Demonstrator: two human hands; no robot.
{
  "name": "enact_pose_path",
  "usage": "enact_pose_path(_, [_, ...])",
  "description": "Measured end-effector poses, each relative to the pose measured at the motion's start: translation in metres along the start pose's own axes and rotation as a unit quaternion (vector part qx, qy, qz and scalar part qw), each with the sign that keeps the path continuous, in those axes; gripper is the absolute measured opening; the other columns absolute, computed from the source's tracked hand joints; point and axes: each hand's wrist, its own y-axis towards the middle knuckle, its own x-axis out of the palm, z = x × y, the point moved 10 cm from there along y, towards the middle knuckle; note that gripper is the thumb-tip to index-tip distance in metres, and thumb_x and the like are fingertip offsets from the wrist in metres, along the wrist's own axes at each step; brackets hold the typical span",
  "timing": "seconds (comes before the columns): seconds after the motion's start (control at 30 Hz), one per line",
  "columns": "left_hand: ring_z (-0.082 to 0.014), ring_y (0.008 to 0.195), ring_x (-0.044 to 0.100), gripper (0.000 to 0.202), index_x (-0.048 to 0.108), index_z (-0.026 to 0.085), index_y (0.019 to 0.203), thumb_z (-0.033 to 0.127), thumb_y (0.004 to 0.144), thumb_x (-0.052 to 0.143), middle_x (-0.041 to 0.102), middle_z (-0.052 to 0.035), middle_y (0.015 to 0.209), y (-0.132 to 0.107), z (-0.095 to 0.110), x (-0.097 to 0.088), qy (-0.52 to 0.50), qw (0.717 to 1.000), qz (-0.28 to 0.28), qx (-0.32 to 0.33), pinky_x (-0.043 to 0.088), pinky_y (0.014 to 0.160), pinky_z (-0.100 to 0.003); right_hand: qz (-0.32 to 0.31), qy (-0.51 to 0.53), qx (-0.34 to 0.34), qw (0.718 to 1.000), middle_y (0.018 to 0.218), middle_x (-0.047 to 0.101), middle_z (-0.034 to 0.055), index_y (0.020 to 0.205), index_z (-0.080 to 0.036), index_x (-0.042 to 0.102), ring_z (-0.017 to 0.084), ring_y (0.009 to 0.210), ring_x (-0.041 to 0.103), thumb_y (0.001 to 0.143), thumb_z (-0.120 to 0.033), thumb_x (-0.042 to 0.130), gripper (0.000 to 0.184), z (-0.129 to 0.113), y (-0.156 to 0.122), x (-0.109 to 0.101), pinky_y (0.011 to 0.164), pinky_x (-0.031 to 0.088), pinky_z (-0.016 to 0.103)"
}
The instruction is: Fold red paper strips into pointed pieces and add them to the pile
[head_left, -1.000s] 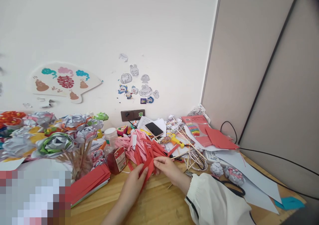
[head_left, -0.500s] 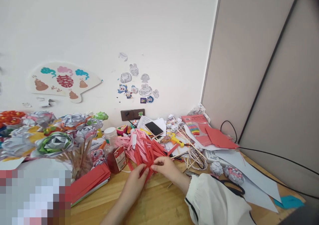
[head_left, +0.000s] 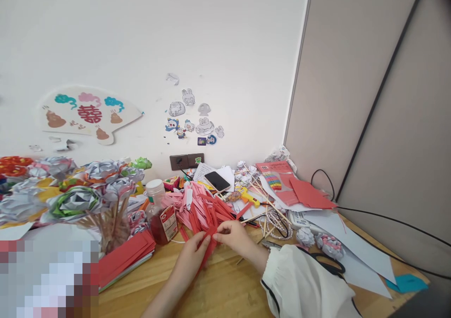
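My left hand (head_left: 193, 253) and my right hand (head_left: 233, 236) meet above the front of the wooden table. Both have their fingertips closed on a red paper strip (head_left: 210, 249), one end of which hangs down between them. Just behind the fingers lies a heap of pink and red folded paper strips (head_left: 201, 206), partly hidden by my hands. A clear jar (head_left: 155, 213) with a white lid and a red label stands left of the heap. Exactly how the strip is folded is too small to make out.
Paper flowers (head_left: 77, 200) on sticks crowd the left, beside a stack of red paper (head_left: 123, 259). Behind the heap lie a phone (head_left: 217, 181) and a yellow glue gun (head_left: 249, 197). Scissors (head_left: 329, 264), bead strings (head_left: 275, 224) and white sheets (head_left: 366, 271) are at right.
The view has shifted very slightly. My hands stay together on the red strip, with its hanging end turned a little between them.
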Motion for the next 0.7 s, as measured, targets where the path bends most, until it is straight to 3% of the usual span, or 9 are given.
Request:
enact_pose_path(0.3, [-0.0174,0.063,0.05,0.025,0.054,0.016,0.063,0.037,0.07,0.041,0.058,-0.0018,0.063,-0.003,0.004,-0.005,0.026,1.0,0.011,0.0,0.038,0.059,-0.025,-0.019,-0.049,-0.03,0.998,0.054,0.053,-0.0009,0.059,-0.014,0.059,0.01,0.051,0.044,0.064,-0.027,0.056,0.014,-0.008,-0.003,0.004,0.048,0.033,0.02])
enact_pose_path(0.57, [-0.016,0.059,0.049,0.024,0.05,0.017,0.058,0.035,0.071,0.041,0.055,0.0003,0.058,-0.002,0.004,-0.007,0.039,0.999,0.031,0.02,0.036,0.055,-0.023,-0.047,-0.181,-0.085,0.979,0.051,0.043,-0.0042,0.055,-0.014,0.052,0.007,0.05,0.036,0.069,-0.023,0.05,0.017,-0.019,-0.009,0.012,0.047,0.025,0.019])
enact_pose_path(0.7, [-0.0161,0.06,0.049,0.024,0.052,0.017,0.061,0.035,0.071,0.041,0.057,-0.0002,0.061,-0.002,0.006,-0.012,0.029,0.998,0.044,0.016,0.036,0.056,-0.023,-0.067,-0.17,-0.079,0.98,0.052,0.041,-0.0042,0.058,-0.014,0.051,0.007,0.05,0.034,0.073,-0.026,0.045,0.02,-0.019,-0.012,0.017,0.046,0.025,0.018])
